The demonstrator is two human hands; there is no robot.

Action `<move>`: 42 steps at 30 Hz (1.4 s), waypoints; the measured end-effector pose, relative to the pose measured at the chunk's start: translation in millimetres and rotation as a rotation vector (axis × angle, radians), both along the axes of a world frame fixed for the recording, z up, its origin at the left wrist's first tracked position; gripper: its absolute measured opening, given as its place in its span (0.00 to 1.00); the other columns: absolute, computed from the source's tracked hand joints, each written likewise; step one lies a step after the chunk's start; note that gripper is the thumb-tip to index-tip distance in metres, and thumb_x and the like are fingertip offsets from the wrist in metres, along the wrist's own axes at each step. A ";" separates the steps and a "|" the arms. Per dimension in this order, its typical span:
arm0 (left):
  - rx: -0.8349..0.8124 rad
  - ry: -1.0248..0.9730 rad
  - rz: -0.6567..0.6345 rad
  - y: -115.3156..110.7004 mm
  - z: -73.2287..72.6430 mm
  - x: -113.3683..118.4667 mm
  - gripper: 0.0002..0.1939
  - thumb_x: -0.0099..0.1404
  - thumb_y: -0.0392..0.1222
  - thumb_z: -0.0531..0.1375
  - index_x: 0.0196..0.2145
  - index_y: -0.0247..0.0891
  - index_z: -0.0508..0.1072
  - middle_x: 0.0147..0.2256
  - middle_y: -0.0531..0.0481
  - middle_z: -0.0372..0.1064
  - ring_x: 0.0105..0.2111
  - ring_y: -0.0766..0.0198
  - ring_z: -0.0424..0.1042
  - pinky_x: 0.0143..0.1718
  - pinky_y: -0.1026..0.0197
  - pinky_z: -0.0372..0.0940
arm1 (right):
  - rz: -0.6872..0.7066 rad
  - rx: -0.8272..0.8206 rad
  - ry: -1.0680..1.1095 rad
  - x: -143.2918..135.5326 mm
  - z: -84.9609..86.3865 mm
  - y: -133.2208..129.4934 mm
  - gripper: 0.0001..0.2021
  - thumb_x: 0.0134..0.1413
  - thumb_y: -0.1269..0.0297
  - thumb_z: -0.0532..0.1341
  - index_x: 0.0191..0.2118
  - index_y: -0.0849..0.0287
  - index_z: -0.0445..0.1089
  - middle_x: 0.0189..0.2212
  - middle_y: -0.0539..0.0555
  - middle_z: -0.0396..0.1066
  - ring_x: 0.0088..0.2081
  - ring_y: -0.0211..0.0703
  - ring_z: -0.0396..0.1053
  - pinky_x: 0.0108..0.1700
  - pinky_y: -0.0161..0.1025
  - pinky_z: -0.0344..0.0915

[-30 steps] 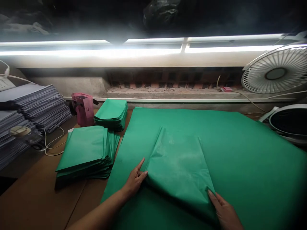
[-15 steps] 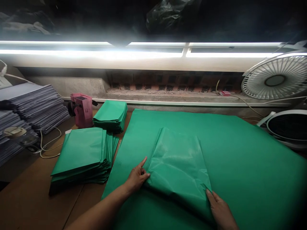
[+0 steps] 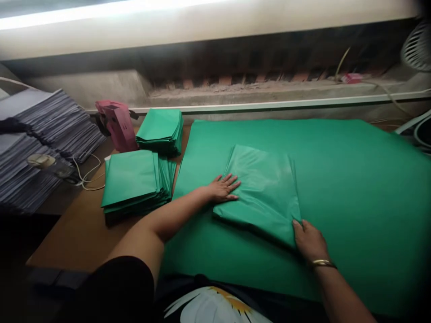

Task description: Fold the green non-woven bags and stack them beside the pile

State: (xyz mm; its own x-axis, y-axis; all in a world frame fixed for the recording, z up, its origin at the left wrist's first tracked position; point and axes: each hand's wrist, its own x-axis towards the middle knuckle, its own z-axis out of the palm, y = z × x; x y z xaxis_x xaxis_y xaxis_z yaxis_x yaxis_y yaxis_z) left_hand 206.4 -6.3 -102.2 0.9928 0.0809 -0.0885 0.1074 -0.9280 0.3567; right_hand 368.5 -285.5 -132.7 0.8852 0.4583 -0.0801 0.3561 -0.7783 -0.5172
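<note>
A folded green sheet [image 3: 261, 190] of thin, slightly shiny material lies on a large green sheet [image 3: 357, 188] that covers much of the table. My left hand [image 3: 222, 188] rests flat on the folded sheet's left edge, palm down with the fingers spread. At its lower right corner, my right hand [image 3: 310, 240] pinches the edge between thumb and fingers; the fingertips underneath are hidden. Creases run across the folded sheet toward that corner. To the left sits a stack of folded green sheets [image 3: 131, 177], with a smaller green stack [image 3: 160, 124] behind it.
A pink bag-like object [image 3: 117, 125] stands beside the rear stack. Tall piles of grey-white sheets [image 3: 40, 116] fill the far left, near a looped white cable [image 3: 89, 181]. A white fan [image 3: 417, 47] is at the upper right. The brown tabletop [image 3: 77, 224] ends at the lower left.
My left hand has gone from pointing at the left edge to lying flat on the folded sheet, farther up. My right hand still grips the right corner. The camera has tilted downward.
</note>
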 end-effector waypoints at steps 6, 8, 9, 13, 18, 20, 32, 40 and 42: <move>0.048 -0.006 -0.035 13.7 -24.1 -1.7 0.36 0.66 0.64 0.39 0.65 0.45 0.37 0.66 0.49 0.26 0.65 0.54 0.26 0.61 0.42 0.26 | -0.140 -0.230 -0.122 -21.9 5.2 -12.5 0.31 0.58 0.49 0.46 0.61 0.65 0.55 0.45 0.70 0.66 0.44 0.65 0.66 0.43 0.56 0.62; 0.063 -0.007 -0.030 11.5 -22.9 -1.6 0.36 0.66 0.64 0.39 0.65 0.44 0.37 0.66 0.49 0.27 0.65 0.54 0.26 0.61 0.42 0.27 | -0.116 -0.162 -0.347 -45.6 3.3 -2.2 0.33 0.59 0.48 0.46 0.63 0.65 0.49 0.54 0.71 0.59 0.52 0.66 0.60 0.49 0.59 0.58; 0.070 -0.008 -0.028 10.5 -22.3 -1.4 0.37 0.65 0.64 0.39 0.65 0.44 0.37 0.66 0.49 0.27 0.65 0.54 0.26 0.61 0.42 0.27 | -0.037 -0.126 -0.471 -62.6 0.6 9.0 0.33 0.59 0.49 0.46 0.64 0.66 0.48 0.58 0.70 0.53 0.57 0.65 0.54 0.53 0.60 0.53; 0.093 -0.008 -0.025 12.4 -22.8 -1.8 0.36 0.66 0.63 0.41 0.65 0.44 0.38 0.66 0.50 0.27 0.65 0.55 0.26 0.61 0.43 0.27 | 0.692 -0.160 -0.553 -139.7 -15.4 67.0 0.29 0.61 0.51 0.44 0.64 0.60 0.51 0.64 0.58 0.43 0.64 0.53 0.36 0.62 0.59 0.31; 0.102 0.017 -0.023 10.4 -17.6 1.5 0.36 0.66 0.62 0.43 0.65 0.44 0.38 0.66 0.49 0.27 0.65 0.53 0.27 0.61 0.43 0.29 | 0.725 -0.230 -0.447 -138.1 -26.0 38.3 0.33 0.59 0.47 0.44 0.65 0.59 0.45 0.65 0.52 0.38 0.65 0.47 0.30 0.63 0.57 0.26; 0.116 0.037 0.036 -6.7 -13.2 -0.3 0.36 0.66 0.60 0.45 0.65 0.43 0.39 0.66 0.48 0.27 0.65 0.50 0.27 0.61 0.42 0.29 | 0.474 -0.278 -0.457 -112.0 -26.5 -0.4 0.35 0.57 0.46 0.45 0.65 0.62 0.46 0.65 0.54 0.37 0.65 0.47 0.30 0.62 0.58 0.26; -0.105 0.047 0.007 -24.7 -13.5 -110.6 0.37 0.65 0.64 0.44 0.65 0.47 0.36 0.66 0.48 0.25 0.65 0.50 0.28 0.62 0.40 0.26 | 0.224 0.020 -0.278 -59.1 -25.8 -18.8 0.42 0.43 0.36 0.52 0.60 0.59 0.58 0.63 0.58 0.48 0.63 0.56 0.41 0.62 0.59 0.30; -0.854 -0.362 0.524 45.1 -5.4 41.1 0.43 0.67 0.44 0.49 0.62 0.34 0.17 0.65 0.35 0.26 0.63 0.55 0.45 0.60 0.54 0.51 | -0.096 0.012 -0.254 74.5 35.4 71.1 0.32 0.53 0.50 0.54 0.59 0.66 0.55 0.48 0.62 0.65 0.49 0.53 0.62 0.48 0.46 0.60; -0.902 -0.397 0.615 54.4 -5.7 76.9 0.43 0.67 0.40 0.49 0.62 0.34 0.16 0.65 0.34 0.29 0.63 0.55 0.47 0.59 0.55 0.53 | -0.115 0.027 -0.135 102.2 42.7 88.6 0.29 0.53 0.50 0.56 0.55 0.67 0.60 0.44 0.60 0.68 0.44 0.49 0.65 0.43 0.41 0.62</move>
State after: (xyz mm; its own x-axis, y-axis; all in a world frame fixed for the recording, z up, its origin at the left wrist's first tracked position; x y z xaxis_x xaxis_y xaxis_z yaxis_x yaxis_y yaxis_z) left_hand 283.4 48.1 -107.9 0.7783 0.6258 -0.0510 0.1843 -0.1500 0.9714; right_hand 470.7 -196.9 -90.0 0.9336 0.3542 0.0542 0.3336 -0.8040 -0.4923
